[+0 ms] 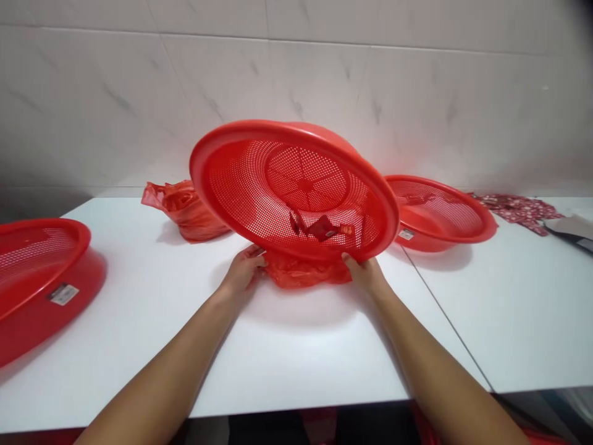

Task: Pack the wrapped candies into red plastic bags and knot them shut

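Observation:
A large red perforated plastic basket (241, 185) is tilted up on its near edge, its open side facing me. A few small red wrapped pieces (324, 230) lie at its low inner rim. Under that edge a red plastic bag (303, 275) is bunched on the white table (296, 352). My left hand (241, 274) grips the bag's left edge with curled fingers. My right hand (365, 275) holds the bag's right edge, thumb against the basket rim.
Another red basket (41, 278) with a label sits at the left table edge. A third red basket (440, 213) stands right of the tilted one. A crumpled red bag (183, 210) lies behind. Patterned red cloth (519, 210) is at far right. A tiled wall is behind.

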Tool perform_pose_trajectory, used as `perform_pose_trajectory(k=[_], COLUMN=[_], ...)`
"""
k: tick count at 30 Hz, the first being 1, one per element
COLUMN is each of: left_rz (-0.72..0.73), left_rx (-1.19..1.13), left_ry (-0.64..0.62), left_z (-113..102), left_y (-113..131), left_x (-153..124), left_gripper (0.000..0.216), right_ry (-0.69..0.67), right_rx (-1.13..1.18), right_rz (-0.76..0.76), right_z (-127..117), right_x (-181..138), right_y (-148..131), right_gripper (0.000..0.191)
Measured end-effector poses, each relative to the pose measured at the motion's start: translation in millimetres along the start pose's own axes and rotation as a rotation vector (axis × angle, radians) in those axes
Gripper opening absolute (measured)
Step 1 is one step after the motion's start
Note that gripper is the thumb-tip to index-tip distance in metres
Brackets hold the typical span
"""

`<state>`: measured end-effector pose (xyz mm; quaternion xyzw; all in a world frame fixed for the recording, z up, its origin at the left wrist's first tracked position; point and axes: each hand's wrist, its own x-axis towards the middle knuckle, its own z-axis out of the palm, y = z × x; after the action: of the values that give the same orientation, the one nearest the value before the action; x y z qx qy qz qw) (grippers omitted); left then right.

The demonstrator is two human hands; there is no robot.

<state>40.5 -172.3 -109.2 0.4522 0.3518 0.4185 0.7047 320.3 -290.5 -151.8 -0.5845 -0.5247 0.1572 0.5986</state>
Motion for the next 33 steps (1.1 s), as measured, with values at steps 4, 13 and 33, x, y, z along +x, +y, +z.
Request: perform_pose_trajectory(k=[4, 13, 33], left_rz=[-0.005, -0.085, 0.003], left_rx=[-0.003, -0.018, 0.302], left_ry=[-0.012, -0.018, 0.078], left_z=[2.5, 5.5, 9.2], left_y=[1.3, 6.4, 6.2], left_x=[-2.4, -5.4, -11.9], left_gripper=[0.058, 0.057, 0.050], right_ry=[0.008, 0.075, 1.403], right_rx=[-0.020, 0.006, 0.565], right_rz=[-0.024, 0.001, -0.131], right_z=[0.4, 5.1, -139.4], right_x=[1.0, -0.4, 32.4], right_y=[-1.5, -5.5, -22.5], right_gripper=[0.031, 0.036, 0.019])
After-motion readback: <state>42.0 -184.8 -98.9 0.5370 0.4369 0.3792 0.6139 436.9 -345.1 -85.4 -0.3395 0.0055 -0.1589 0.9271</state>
